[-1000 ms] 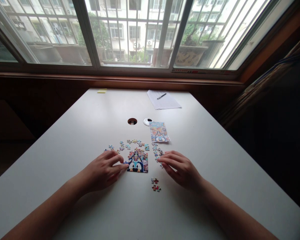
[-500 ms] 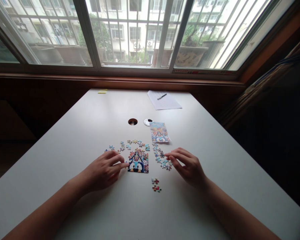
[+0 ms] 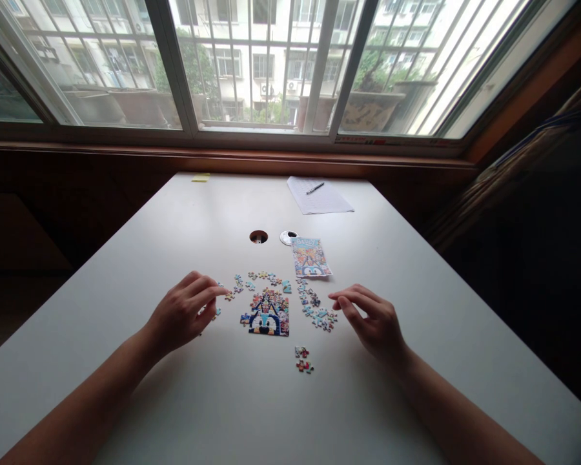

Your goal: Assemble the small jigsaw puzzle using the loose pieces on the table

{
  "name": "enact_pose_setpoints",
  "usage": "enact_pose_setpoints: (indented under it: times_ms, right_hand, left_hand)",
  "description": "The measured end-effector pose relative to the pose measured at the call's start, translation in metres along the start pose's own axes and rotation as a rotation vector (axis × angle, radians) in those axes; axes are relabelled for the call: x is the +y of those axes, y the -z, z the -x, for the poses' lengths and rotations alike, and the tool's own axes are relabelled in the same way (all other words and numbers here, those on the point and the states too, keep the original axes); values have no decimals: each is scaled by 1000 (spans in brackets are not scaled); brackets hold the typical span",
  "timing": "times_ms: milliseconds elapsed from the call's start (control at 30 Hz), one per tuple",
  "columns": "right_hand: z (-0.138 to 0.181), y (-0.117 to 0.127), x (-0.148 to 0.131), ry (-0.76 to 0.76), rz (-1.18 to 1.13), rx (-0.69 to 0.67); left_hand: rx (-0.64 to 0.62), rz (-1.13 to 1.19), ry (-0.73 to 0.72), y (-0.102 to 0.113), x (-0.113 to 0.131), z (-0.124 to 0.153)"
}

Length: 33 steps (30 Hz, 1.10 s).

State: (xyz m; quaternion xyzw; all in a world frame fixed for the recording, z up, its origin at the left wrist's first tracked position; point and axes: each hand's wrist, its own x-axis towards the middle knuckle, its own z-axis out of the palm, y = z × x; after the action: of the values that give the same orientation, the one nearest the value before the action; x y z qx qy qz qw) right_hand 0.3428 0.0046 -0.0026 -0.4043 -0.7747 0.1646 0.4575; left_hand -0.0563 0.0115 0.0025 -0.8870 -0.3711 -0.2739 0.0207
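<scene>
Part-made puzzle (image 3: 267,318) flat on white worktop (image 3: 252,413), picture side up; blue piece (image 3: 244,319) at its left edge; left hand (image 3: 184,307) loose, pointing finger and thumb apart, fingertip by small loose piece (image 3: 229,296); right hand (image 3: 374,320) bent beside bunch of pieces (image 3: 321,316), cannot tell if it pinches one; picture card (image 3: 311,257) behind puzzle, off to right; few more pieces (image 3: 304,366) nearer front.

Puzzle (image 3: 270,315) multicoloured, blue-and-black face pattern; table (image 3: 223,400) plain white.
</scene>
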Motion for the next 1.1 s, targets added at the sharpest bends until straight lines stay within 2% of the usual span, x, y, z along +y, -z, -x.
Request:
enact_pose_setpoints:
  times_ms: [133,233,567,1100]
  right_hand:
    - [0,2,2,-22,-2,12]
    - [0,3,4,-32,-6,20]
    - [0,4,7,-39,9,27]
    - [1,4,9,-67,24,22]
  left_hand:
    - [122,16,78,5,-13,0]
    - [153,22,122,9,-22,3]
    - [61,61,203,13,-41,11]
    - [33,53,216,16,-43,10]
